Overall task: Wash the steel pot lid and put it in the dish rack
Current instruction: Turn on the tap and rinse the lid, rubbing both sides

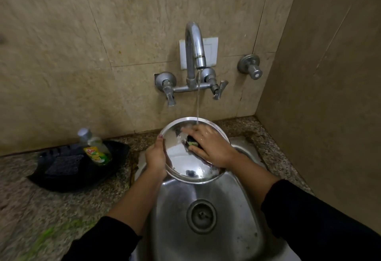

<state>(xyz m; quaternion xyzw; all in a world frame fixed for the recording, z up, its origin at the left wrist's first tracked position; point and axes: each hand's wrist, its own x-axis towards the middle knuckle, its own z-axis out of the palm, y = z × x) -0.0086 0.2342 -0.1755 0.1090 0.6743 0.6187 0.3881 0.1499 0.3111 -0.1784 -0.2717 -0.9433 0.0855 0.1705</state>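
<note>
Round shiny steel pot lid [185, 157] gripped at rim by left hand [155, 160]; right hand [208, 147] pressed flat, fingers closed, apparently on green-black scrub sponge [192, 142].

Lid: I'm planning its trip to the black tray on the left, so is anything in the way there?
The lid is held over the sink. The counter between is bare, but a soap bottle and a dark pad lie in the tray, taking up its middle.
</note>
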